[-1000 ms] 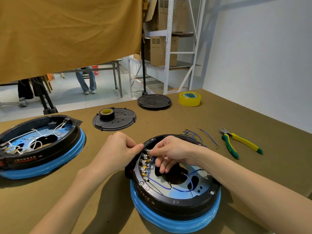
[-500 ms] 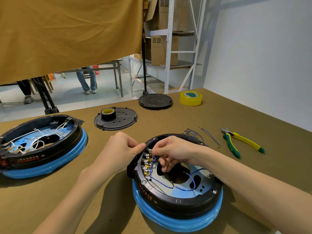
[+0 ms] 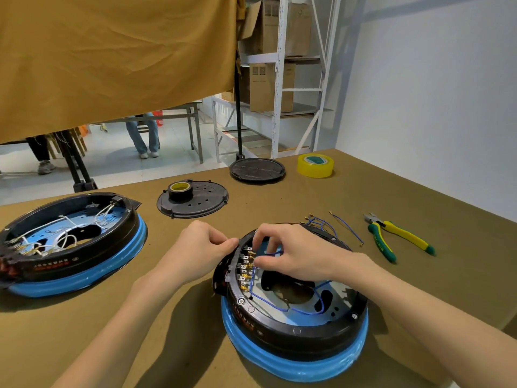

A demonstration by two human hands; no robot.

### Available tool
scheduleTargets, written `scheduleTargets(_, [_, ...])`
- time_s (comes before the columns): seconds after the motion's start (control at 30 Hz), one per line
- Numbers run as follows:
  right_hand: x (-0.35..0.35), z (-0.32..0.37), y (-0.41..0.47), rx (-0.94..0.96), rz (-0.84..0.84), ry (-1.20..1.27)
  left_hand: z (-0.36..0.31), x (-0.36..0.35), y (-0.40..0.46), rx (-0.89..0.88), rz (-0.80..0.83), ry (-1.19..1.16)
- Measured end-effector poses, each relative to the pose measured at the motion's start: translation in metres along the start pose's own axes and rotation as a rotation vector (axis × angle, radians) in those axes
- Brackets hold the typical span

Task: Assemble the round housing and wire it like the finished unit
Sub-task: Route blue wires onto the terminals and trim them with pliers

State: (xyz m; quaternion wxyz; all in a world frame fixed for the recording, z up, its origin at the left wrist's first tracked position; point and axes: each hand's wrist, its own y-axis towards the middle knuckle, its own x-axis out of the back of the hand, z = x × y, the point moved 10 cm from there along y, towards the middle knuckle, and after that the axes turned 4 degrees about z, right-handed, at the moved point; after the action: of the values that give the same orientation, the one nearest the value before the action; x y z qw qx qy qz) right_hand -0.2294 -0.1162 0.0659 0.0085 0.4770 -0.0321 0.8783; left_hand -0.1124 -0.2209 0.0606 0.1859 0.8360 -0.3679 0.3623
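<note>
A brown bench [image 3: 279, 208] carries a round black housing [image 3: 293, 309] near its front edge. The left hand [image 3: 195, 247] grips the housing's rim. The right hand [image 3: 291, 256] pinches a blue wire [image 3: 279, 306] at the terminal row [image 3: 244, 268].

A round black housing [image 3: 293, 312] on a blue ring lies flat near the front, blue wires [image 3: 282, 305] looping inside; the finished unit [image 3: 67, 242], white-wired, lies far left.

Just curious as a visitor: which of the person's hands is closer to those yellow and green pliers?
Right. The right hand works inside the housing, just left of the pliers; the left hand sits at the housing's far side.
</note>
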Motion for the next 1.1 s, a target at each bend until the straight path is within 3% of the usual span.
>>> scheduleTargets(0.23, [-0.004, 0.007, -0.007, 0.041, -0.143, -0.111, 0.0, -0.002, 0.0, 0.003, 0.001, 0.004])
scheduleTargets(0.43, [-0.01, 0.001, -0.006, 0.052, -0.143, -0.107, -0.004, -0.003, -0.006, -0.006, 0.073, -0.03])
scheduleTargets(0.8, [-0.011, 0.006, -0.006, 0.055, -0.183, -0.161, -0.004, 0.007, -0.006, 0.055, -0.041, 0.08])
scheduleTargets(1.1, [-0.011, 0.007, -0.009, 0.048, -0.168, -0.147, -0.003, 0.007, -0.005, 0.069, -0.016, 0.062])
